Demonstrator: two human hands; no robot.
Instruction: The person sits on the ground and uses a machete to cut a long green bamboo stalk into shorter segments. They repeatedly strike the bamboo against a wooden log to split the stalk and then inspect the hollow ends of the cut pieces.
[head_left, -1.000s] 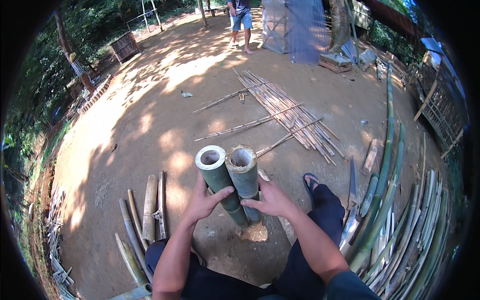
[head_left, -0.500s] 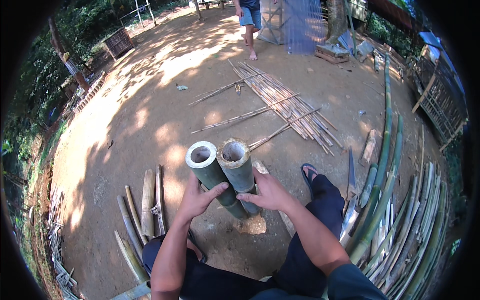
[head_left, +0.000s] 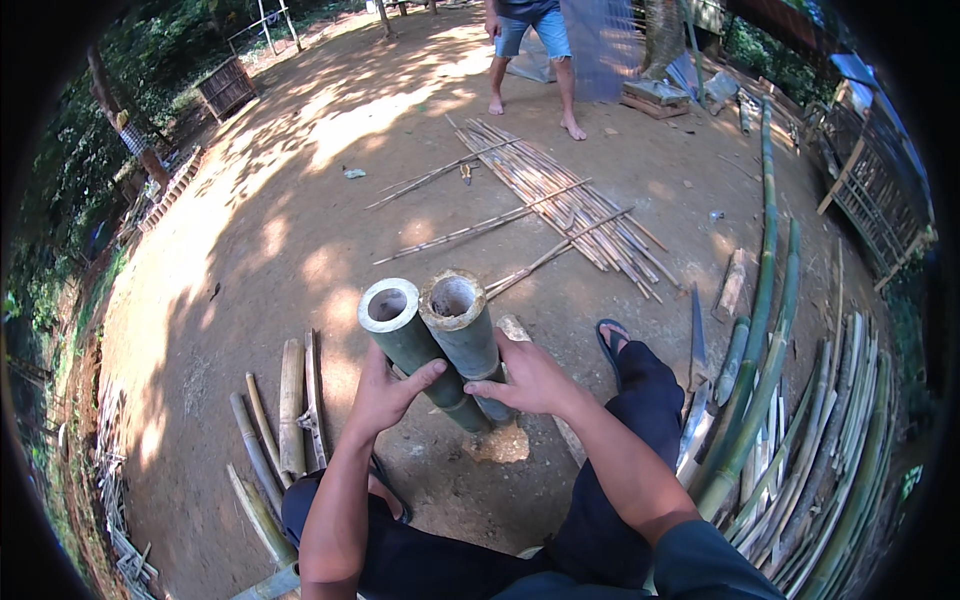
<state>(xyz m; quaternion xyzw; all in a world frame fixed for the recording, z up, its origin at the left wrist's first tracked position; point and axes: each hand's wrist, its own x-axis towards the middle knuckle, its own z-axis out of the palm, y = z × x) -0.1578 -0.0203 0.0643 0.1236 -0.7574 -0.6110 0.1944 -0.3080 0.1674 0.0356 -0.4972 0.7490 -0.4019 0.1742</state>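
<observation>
Two thick green bamboo tubes stand side by side in front of me, their open ends facing up. My left hand (head_left: 392, 392) is wrapped round the left bamboo tube (head_left: 408, 342), thumb across its near side. On the other side, my right hand (head_left: 530, 378) grips the right bamboo tube (head_left: 474, 340), whose rim is browner and rougher. The two tubes touch along their length. Their lower ends are by a pale, rough-topped block (head_left: 500, 444) on the ground; whether they rest on it I cannot tell.
Thin bamboo poles (head_left: 570, 205) lie in a pile ahead. A handsaw (head_left: 697, 345) is by my right foot, beside long green bamboo (head_left: 768, 230) and a heap of split strips (head_left: 835, 440). More bamboo pieces (head_left: 292, 405) lie at left. A barefoot person (head_left: 532, 50) stands beyond the pile.
The person at the back has stepped nearer and to the right. My hands keep their hold on both tubes, which sit slightly further left in view.
</observation>
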